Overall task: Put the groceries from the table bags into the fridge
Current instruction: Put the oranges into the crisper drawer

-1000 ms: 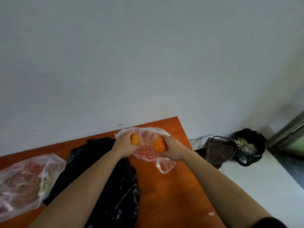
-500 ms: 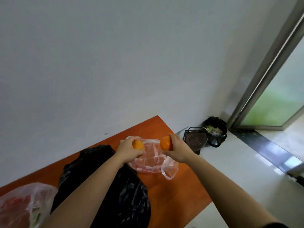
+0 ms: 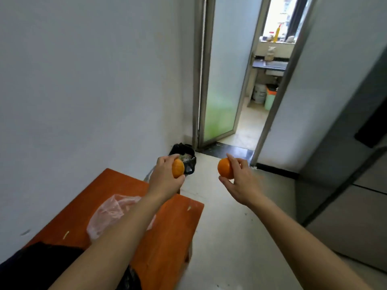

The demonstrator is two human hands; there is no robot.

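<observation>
The left hand (image 3: 165, 176) has its fingers curled round one orange (image 3: 178, 168), held just past the orange table (image 3: 167, 227) edge at 11 o'clock. The right hand (image 3: 240, 181) holds a second orange (image 3: 225, 168) between thumb and fingertips at 1 o'clock. The grey fridge (image 3: 356, 185) stands at 3 o'clock, doors closed. The fruit looks firm, light and round, so it seems likely to roll. Cupping it in the palm should be safer than a fingertip hold, especially if one hand must free itself for the door.
</observation>
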